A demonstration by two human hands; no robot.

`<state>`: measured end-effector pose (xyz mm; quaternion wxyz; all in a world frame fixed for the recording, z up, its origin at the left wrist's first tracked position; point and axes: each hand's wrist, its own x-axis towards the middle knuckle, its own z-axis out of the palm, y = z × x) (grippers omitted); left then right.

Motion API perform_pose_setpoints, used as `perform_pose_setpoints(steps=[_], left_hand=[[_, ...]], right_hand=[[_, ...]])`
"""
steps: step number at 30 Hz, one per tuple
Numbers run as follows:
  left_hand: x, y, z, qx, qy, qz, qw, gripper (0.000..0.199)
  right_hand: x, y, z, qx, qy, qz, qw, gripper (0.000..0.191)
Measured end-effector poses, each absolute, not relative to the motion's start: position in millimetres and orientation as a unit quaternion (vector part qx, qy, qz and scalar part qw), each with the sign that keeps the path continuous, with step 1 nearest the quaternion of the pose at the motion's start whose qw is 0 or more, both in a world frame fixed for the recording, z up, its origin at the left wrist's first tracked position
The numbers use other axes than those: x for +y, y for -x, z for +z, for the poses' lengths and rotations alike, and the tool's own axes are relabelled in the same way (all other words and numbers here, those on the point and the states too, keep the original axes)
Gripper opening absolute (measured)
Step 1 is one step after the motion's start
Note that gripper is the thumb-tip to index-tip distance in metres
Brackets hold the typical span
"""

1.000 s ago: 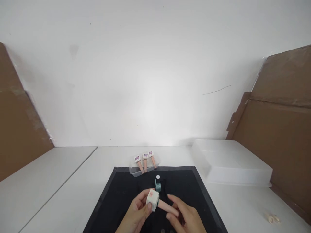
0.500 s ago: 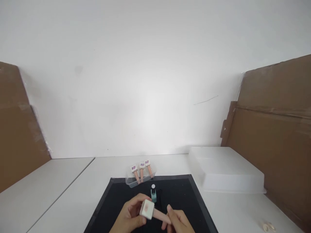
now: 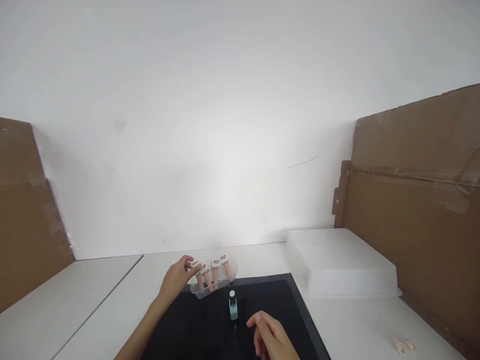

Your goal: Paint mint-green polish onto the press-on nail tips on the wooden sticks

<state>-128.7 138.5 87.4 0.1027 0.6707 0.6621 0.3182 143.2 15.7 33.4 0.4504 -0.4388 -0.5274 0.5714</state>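
Observation:
My left hand (image 3: 180, 275) reaches to the left end of a clear plastic tray (image 3: 204, 294), its thumb and fingers closed about the square white end of a nail polish bottle (image 3: 200, 283) with a long pink cap. Beside that one, several similar bottles (image 3: 215, 272) lean in the tray, square ends up, some with a purple print. My right hand (image 3: 272, 336) hovers over the black mat (image 3: 202, 330), holding nothing, fingers loosely bent and apart. Nearest to it stands a small teal bottle (image 3: 233, 312) with a black neck and white top.
To the right, a white translucent plastic box (image 3: 345, 270) sits upside down on the white table (image 3: 108, 305). Small cream rings (image 3: 404, 346) lie near the front right. Cardboard panels (image 3: 408, 210) flank both sides, and a white wall (image 3: 225, 125) closes the back.
My left hand has carried the pink-capped nail polish bottle from over the mat to the tray's left end. My right hand has let go of its cap. The view has shifted slightly.

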Motion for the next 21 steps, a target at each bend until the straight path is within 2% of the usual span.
perform_pose_setpoints(steps=[12, 21], left_hand=[[153, 112, 87, 0.693, -0.707, 0.135, -0.052, 0.030], [176, 81, 88, 0.588, -0.806, 0.062, -0.014, 0.031]], right_hand=[[11, -145, 40, -0.558, 0.451, 0.545, 0.434, 0.060], [12, -147, 37, -0.560, 0.446, 0.549, 0.432, 0.059]])
